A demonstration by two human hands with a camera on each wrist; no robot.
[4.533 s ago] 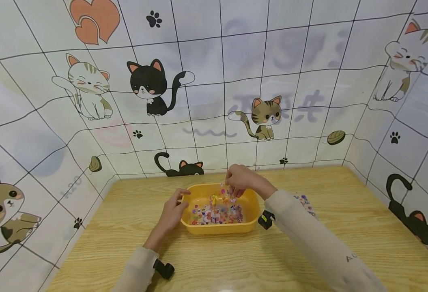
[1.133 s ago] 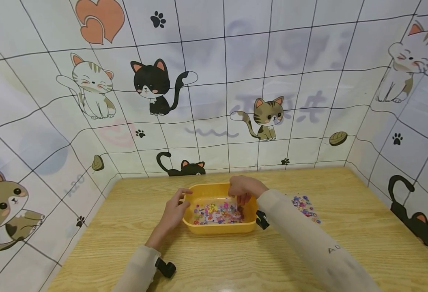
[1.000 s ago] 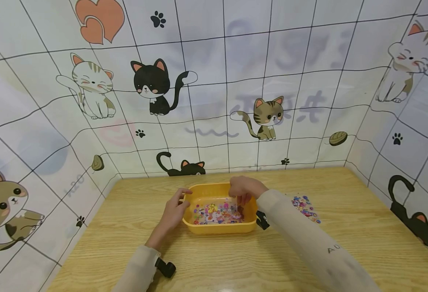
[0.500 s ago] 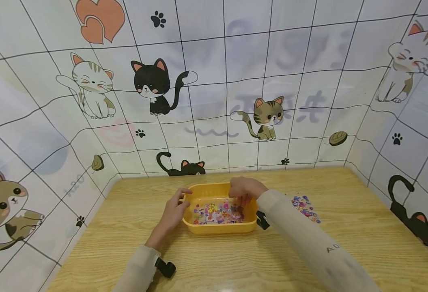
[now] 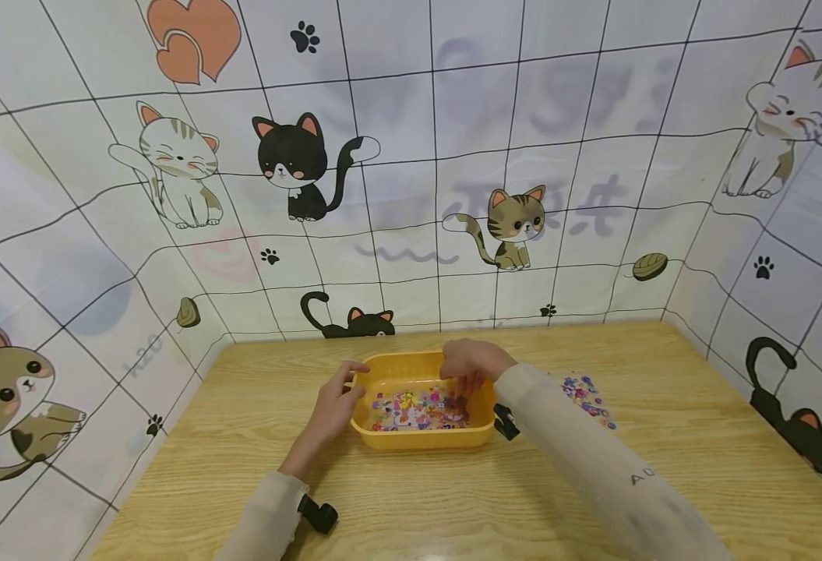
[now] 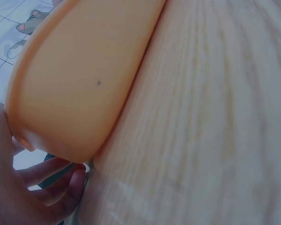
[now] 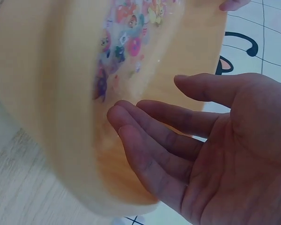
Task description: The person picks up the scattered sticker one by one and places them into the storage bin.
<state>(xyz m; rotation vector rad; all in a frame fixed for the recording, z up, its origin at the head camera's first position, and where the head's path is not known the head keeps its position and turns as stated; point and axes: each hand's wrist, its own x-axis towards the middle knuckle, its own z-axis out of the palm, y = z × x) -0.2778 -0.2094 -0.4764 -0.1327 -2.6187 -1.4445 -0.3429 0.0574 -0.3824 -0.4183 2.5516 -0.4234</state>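
Note:
A yellow plastic basin (image 5: 425, 441) stands on the table, with many small flat colourful sticker-like pieces (image 5: 411, 413) over its bottom. My left hand (image 5: 335, 401) holds the basin's left end, fingers at the rim; in the left wrist view its curled fingertips (image 6: 75, 187) lie against the end wall. My right hand (image 5: 472, 362) reaches down into the right part of the basin. In the right wrist view its fingers (image 7: 150, 154) are loosely bent with the thumb apart, and nothing shows between them. The colourful pieces lie just beyond those fingertips.
More small colourful pieces (image 5: 586, 400) lie on the wooden table (image 5: 411, 499) right of the basin, partly behind the right sleeve. A wall covering with cartoon cats (image 5: 298, 167) closes off the back and both sides.
From above the basin, where pieces showed below its fingers, my right hand has lowered into the right part. Pieces inside shift slightly near its fingers. The left hand keeps its place.

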